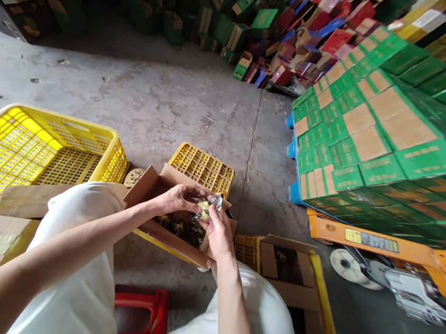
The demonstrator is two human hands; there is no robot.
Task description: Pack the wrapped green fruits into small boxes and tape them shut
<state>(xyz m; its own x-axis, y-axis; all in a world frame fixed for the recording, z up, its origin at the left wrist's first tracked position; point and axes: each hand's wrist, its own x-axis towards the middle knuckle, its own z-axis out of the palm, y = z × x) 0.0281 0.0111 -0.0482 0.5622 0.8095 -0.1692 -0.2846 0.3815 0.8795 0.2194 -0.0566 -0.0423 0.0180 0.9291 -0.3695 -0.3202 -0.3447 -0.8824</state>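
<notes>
Between my two hands is a small roundish pack (203,210) in clear plastic, pale yellow with dark green patches. My left hand (183,199) grips its left side with curled fingers. On the other side my right hand (219,231) pinches the crinkled end of the wrapper. Both hands are above an open cardboard box (153,182), where several similar dark and yellow wrapped packs (179,227) lie. What exactly is inside the wrapping I cannot make out.
A yellow crate (109,149) stands at left, an upturned yellow basket (202,167) behind the box. Another open carton (290,288) is right of my knee, a red stool (160,309) below. Green boxes (353,143) on a blue pallet and an orange pallet jack (374,241) occupy the right.
</notes>
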